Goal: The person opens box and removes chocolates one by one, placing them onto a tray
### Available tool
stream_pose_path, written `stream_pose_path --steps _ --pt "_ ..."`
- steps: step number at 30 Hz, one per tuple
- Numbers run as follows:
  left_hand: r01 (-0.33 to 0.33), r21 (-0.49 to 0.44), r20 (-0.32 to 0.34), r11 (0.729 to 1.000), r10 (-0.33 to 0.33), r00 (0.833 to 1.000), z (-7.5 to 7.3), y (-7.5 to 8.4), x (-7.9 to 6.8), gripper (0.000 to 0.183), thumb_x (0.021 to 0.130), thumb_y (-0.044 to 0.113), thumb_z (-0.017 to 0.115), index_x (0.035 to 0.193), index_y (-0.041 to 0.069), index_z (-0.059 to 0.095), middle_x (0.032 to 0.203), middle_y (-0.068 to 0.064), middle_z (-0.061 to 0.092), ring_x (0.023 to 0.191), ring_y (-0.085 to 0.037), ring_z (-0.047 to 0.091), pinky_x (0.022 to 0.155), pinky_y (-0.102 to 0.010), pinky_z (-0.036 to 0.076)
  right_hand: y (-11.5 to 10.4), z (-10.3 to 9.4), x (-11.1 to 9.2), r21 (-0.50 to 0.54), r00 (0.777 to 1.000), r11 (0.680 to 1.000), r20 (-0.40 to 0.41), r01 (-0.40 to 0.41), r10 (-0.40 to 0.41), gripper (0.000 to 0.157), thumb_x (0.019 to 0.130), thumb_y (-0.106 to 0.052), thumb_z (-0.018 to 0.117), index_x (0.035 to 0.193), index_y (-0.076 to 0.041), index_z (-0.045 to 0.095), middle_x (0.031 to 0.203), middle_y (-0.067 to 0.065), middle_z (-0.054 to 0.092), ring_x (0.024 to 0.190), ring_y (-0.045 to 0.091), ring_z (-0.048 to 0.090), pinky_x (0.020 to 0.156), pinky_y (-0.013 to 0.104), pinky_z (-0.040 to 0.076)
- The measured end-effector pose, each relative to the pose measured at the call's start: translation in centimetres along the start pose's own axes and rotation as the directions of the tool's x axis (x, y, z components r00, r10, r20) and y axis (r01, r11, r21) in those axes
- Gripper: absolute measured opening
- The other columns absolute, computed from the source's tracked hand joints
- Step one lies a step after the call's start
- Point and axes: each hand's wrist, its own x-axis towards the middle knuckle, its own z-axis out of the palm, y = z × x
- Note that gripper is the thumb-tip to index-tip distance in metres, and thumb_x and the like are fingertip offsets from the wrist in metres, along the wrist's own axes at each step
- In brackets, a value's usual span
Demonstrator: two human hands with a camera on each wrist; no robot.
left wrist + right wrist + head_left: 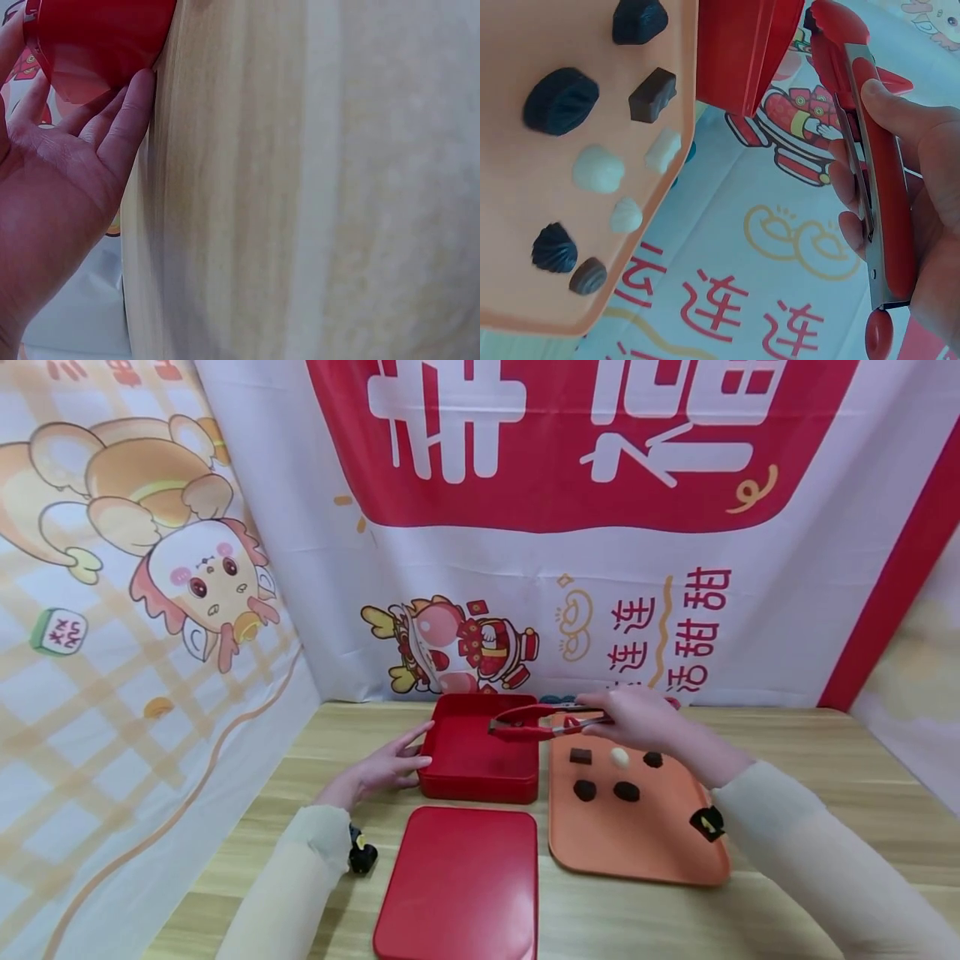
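Note:
My right hand (633, 714) grips a pair of red and metal tongs (885, 180), thumb along one arm and fingers round the other. The tongs' red tips reach over the open red box (480, 785), with a small dark bit (808, 20) showing at their end; I cannot tell what it is. At the box's left side, my left hand (382, 770) touches the wall with extended fingers. In the left wrist view these fingers (127, 120) lie along the outside of the box near the table.
Right of the box is an orange tray (637, 852) bearing several dark, brown and white chocolates (561, 101). A flat red lid (461, 885) lies on the wooden table (300, 760) in front of the box. Printed cloths (285, 568) hang behind and at the left.

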Motion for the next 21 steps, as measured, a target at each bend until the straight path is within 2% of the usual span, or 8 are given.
stream_pose_path --steps 4,6,8,12,14,17,19,21 --pt "0.004 0.005 -0.007 1.000 -0.004 1.000 0.0 0.1 0.1 0.075 0.096 0.020 0.063 0.156 0.032 0.019 0.157 -0.020 0.018 0.137 -0.041 0.032 0.101 -0.053 0.040 0.3 -0.3 -1.2 -0.009 0.999 0.999 -0.010 -0.038 0.037 0.050 0.087 -0.029 0.075 0.129 -0.005 0.063 0.114 0.012 0.069 0.086 0.021 0.068 0.071 0.039 0.056" --pt "0.006 0.008 -0.006 1.000 -0.006 1.000 0.0 0.2 0.1 0.074 0.097 0.017 0.060 0.156 0.031 0.018 0.157 -0.020 0.017 0.137 -0.041 0.031 0.101 -0.053 0.040 0.5 -0.6 -1.9 0.002 0.998 0.999 -0.014 -0.053 0.053 0.051 0.086 -0.027 0.076 0.129 -0.003 0.063 0.110 0.012 0.070 0.083 0.019 0.068 0.069 0.038 0.056" --pt "0.005 0.013 -0.006 1.000 -0.005 1.000 0.0 0.2 0.1 0.073 0.098 0.015 0.058 0.157 0.029 0.016 0.158 -0.020 0.017 0.138 -0.041 0.030 0.101 -0.054 0.039 0.9 -0.8 -2.6 0.010 0.998 0.998 -0.020 -0.062 0.062 0.051 0.086 -0.028 0.075 0.129 -0.003 0.062 0.099 0.008 0.071 0.074 0.015 0.064 0.062 0.035 0.053" --pt "0.005 0.019 -0.001 1.000 -0.005 1.000 0.1 0.4 0.0 0.072 0.100 0.013 0.054 0.157 0.028 0.014 0.158 -0.020 0.015 0.138 -0.041 0.028 0.102 -0.055 0.038 1.7 -1.1 -4.1 0.015 0.996 0.997 -0.046 -0.076 0.076 0.050 0.086 -0.027 0.075 0.128 -0.003 0.063 0.096 0.007 0.070 0.071 0.015 0.060 0.061 0.036 0.050" --pt "0.010 0.023 0.001 1.000 -0.010 1.000 0.2 0.4 0.0 0.072 0.100 0.013 0.054 0.157 0.028 0.014 0.158 -0.020 0.015 0.139 -0.041 0.027 0.103 -0.055 0.038 2.1 -1.3 -5.0 0.010 0.995 0.996 -0.057 -0.084 0.084 0.050 0.086 -0.026 0.076 0.128 -0.004 0.063 0.107 0.012 0.069 0.082 0.022 0.065 0.068 0.041 0.053" --pt "0.016 0.025 -0.001 1.000 -0.016 1.000 0.1 0.4 0.0 0.072 0.100 0.013 0.054 0.157 0.029 0.014 0.158 -0.020 0.015 0.139 -0.041 0.027 0.103 -0.055 0.038 2.4 -1.6 -6.1 0.005 0.993 0.995 -0.062 -0.096 0.097 0.049 0.085 -0.026 0.076 0.128 -0.005 0.064 0.113 0.014 0.068 0.094 0.029 0.066 0.076 0.048 0.054" --pt "0.016 0.024 -0.003 1.000 -0.016 1.000 0.1 0.3 -0.1 0.071 0.100 0.012 0.053 0.157 0.029 0.014 0.158 -0.020 0.015 0.139 -0.041 0.028 0.103 -0.055 0.038 2.7 -1.8 -7.0 -0.001 0.992 0.994 -0.057 -0.110 0.110 0.050 0.085 -0.027 0.077 0.128 -0.005 0.064 0.107 0.011 0.070 0.089 0.027 0.067 0.073 0.047 0.054" --pt "0.013 0.020 0.000 1.000 -0.013 1.000 0.1 0.3 -0.1 0.071 0.100 0.012 0.053 0.157 0.028 0.013 0.158 -0.020 0.015 0.139 -0.041 0.028 0.103 -0.055 0.037 2.9 -1.9 -7.9 0.002 0.991 0.992 -0.046 -0.126 0.126 0.050 0.085 -0.027 0.077 0.128 -0.005 0.064 0.096 0.008 0.071 0.075 0.020 0.064 0.064 0.041 0.053"
